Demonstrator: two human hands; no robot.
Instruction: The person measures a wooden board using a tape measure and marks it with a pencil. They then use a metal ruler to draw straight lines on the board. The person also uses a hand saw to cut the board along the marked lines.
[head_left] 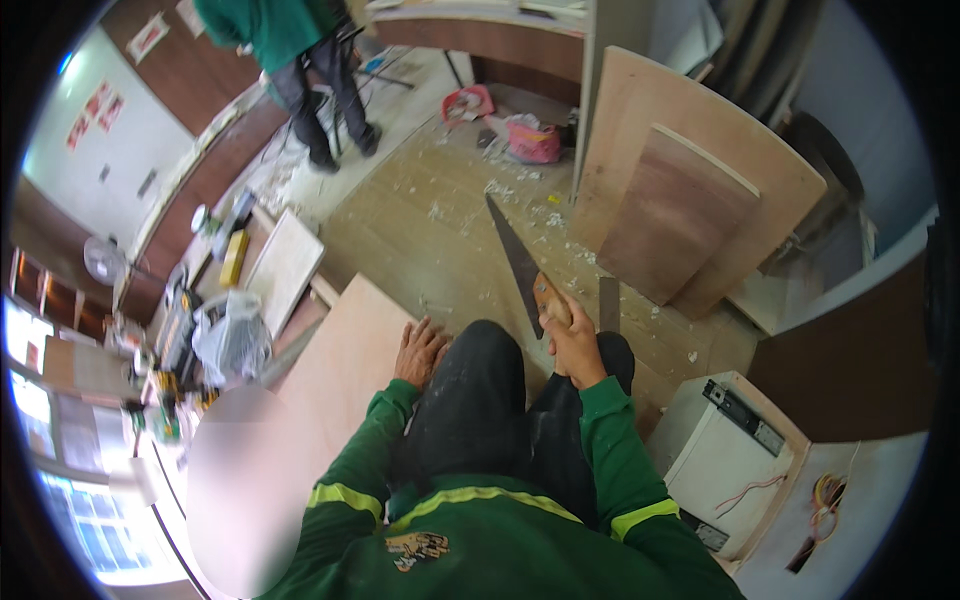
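My right hand grips the wooden handle of a hand saw, whose dark blade points up and away over the floor. My left hand lies flat with fingers spread on the edge of a light plywood sheet at my left. My raised knee in dark trousers sits between the two hands. Both sleeves are green with yellow reflective bands.
Large plywood panels lean against a partition at the right. A white cabinet box with loose wires stands at lower right. Tools and a plastic bag clutter the left. Another person in green stands far off; wood chips litter the floor.
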